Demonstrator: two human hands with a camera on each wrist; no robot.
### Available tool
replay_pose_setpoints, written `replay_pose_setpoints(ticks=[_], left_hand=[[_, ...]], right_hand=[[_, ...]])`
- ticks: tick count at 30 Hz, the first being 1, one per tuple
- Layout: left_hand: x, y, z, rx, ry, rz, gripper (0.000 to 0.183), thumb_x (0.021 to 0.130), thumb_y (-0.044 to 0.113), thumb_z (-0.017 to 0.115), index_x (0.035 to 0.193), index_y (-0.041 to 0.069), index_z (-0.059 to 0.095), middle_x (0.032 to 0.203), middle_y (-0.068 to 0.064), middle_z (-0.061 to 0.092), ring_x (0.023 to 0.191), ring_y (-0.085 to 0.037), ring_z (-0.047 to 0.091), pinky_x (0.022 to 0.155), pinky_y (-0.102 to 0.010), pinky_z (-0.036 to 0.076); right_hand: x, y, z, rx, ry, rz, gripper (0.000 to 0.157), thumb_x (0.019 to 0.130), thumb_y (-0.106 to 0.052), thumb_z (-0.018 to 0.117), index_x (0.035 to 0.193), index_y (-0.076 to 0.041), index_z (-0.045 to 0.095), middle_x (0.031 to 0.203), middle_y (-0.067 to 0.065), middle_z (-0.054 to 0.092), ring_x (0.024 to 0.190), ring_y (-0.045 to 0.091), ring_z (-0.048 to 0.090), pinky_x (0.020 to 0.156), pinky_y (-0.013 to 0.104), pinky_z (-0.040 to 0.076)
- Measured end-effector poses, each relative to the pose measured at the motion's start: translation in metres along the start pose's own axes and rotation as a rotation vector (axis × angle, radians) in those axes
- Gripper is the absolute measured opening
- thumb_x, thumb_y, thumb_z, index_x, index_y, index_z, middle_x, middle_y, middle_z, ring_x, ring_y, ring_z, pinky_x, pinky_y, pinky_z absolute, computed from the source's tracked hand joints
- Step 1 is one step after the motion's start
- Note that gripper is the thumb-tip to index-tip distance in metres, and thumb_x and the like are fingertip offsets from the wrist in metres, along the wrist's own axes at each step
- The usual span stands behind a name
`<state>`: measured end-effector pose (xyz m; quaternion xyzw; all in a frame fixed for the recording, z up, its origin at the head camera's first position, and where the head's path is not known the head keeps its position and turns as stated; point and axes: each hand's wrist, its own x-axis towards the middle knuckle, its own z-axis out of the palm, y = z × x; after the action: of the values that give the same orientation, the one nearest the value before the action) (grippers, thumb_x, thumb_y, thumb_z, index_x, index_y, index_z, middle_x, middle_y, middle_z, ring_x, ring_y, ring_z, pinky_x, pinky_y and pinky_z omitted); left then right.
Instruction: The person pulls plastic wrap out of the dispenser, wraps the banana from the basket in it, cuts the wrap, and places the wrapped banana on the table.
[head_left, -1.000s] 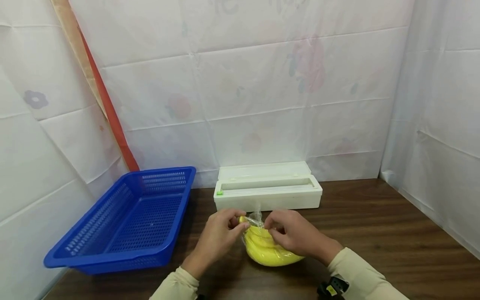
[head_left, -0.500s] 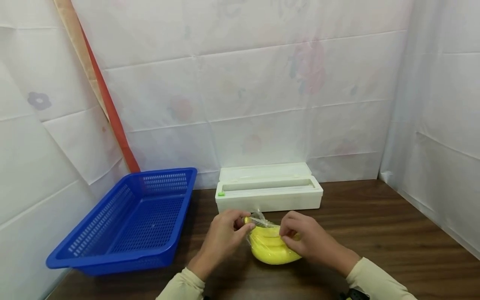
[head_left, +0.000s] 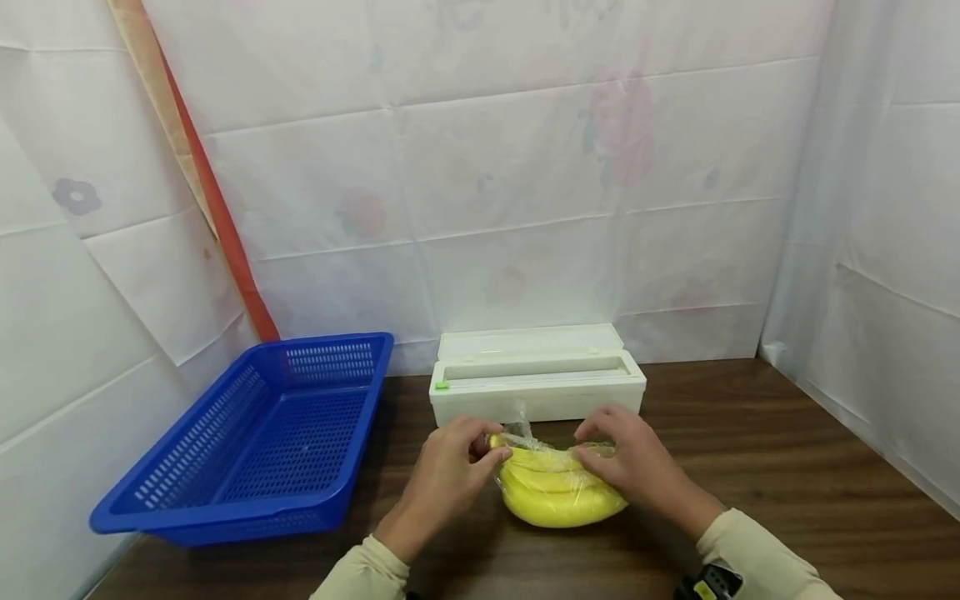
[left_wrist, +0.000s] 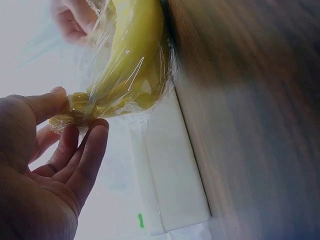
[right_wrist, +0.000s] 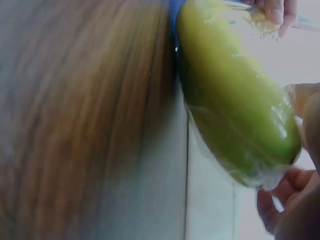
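A bunch of yellow bananas (head_left: 562,503), wrapped in clear cling film (head_left: 521,427), is held low over the brown table in the head view. My left hand (head_left: 450,468) pinches its stem end between thumb and fingers; the left wrist view shows the film bunched around the stem (left_wrist: 77,107). At the other end, my right hand (head_left: 641,467) curls thumb and fingers around the tips and the film there. The right wrist view shows film drawn over the banana (right_wrist: 235,95), with the right fingers (right_wrist: 295,182) at its tip; part of that grip is hidden.
Behind the bananas stands a long white cling film box (head_left: 540,406), lid raised, with a green slider (head_left: 442,385) on its left. A blue plastic basket (head_left: 348,467) sits at the left. White patterned sheets (head_left: 510,208) hang behind and at both sides.
My right hand has slid rightward along the bunch, from near the stem to the tips, uncovering more bananas. My left hand stays on the stem, shifted slightly right.
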<state>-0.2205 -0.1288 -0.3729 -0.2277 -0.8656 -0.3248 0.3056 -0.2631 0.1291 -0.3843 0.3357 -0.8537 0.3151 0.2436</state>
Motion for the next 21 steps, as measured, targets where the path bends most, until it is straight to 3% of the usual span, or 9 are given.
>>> replay_pose_setpoints(ticks=[7,11,15,21], left_hand=[[0.0002,-0.0006,-0.0005,-0.006,-0.01,0.001,0.022,0.077,0.021,0.076,0.095,0.01,0.07,0.072,0.005,0.052,0.064,-0.011,0.052,0.054,-0.018,0.044],[0.0003,-0.0006,-0.0007,-0.012,-0.017,0.005,0.022,0.077,0.021,0.076,0.096,0.01,0.07,0.072,0.005,0.052,0.064,-0.011,0.052,0.054,-0.019,0.044],[0.0003,-0.0005,-0.0012,-0.027,-0.023,0.003,0.022,0.078,0.02,0.076,0.097,0.011,0.07,0.074,0.005,0.053,0.066,-0.009,0.054,0.056,-0.02,0.047],[0.0,-0.0008,-0.0022,-0.019,-0.049,-0.034,0.028,0.081,0.026,0.073,0.105,0.014,0.068,0.077,0.008,0.055,0.07,-0.006,0.057,0.06,-0.021,0.049]], right_hand=[[-0.0017,0.0052,-0.0047,0.025,-0.265,0.387,0.053,0.08,-0.054,0.064,0.111,-0.011,0.061,0.11,0.005,0.058,0.1,0.023,0.055,0.08,0.043,0.045],[-0.0029,0.0048,-0.0088,0.146,-0.414,0.577,0.058,0.082,-0.058,0.059,0.113,-0.009,0.058,0.097,0.009,0.06,0.075,0.024,0.06,0.057,0.039,0.051],[-0.0035,0.0049,-0.0097,0.291,-0.506,0.646,0.054,0.084,-0.057,0.056,0.104,-0.007,0.057,0.071,0.011,0.057,0.051,0.024,0.057,0.039,0.038,0.047],[-0.0039,0.0099,-0.0088,0.356,-0.52,0.611,0.049,0.087,-0.051,0.056,0.105,-0.005,0.057,0.072,0.009,0.056,0.056,0.022,0.055,0.042,0.037,0.049]])
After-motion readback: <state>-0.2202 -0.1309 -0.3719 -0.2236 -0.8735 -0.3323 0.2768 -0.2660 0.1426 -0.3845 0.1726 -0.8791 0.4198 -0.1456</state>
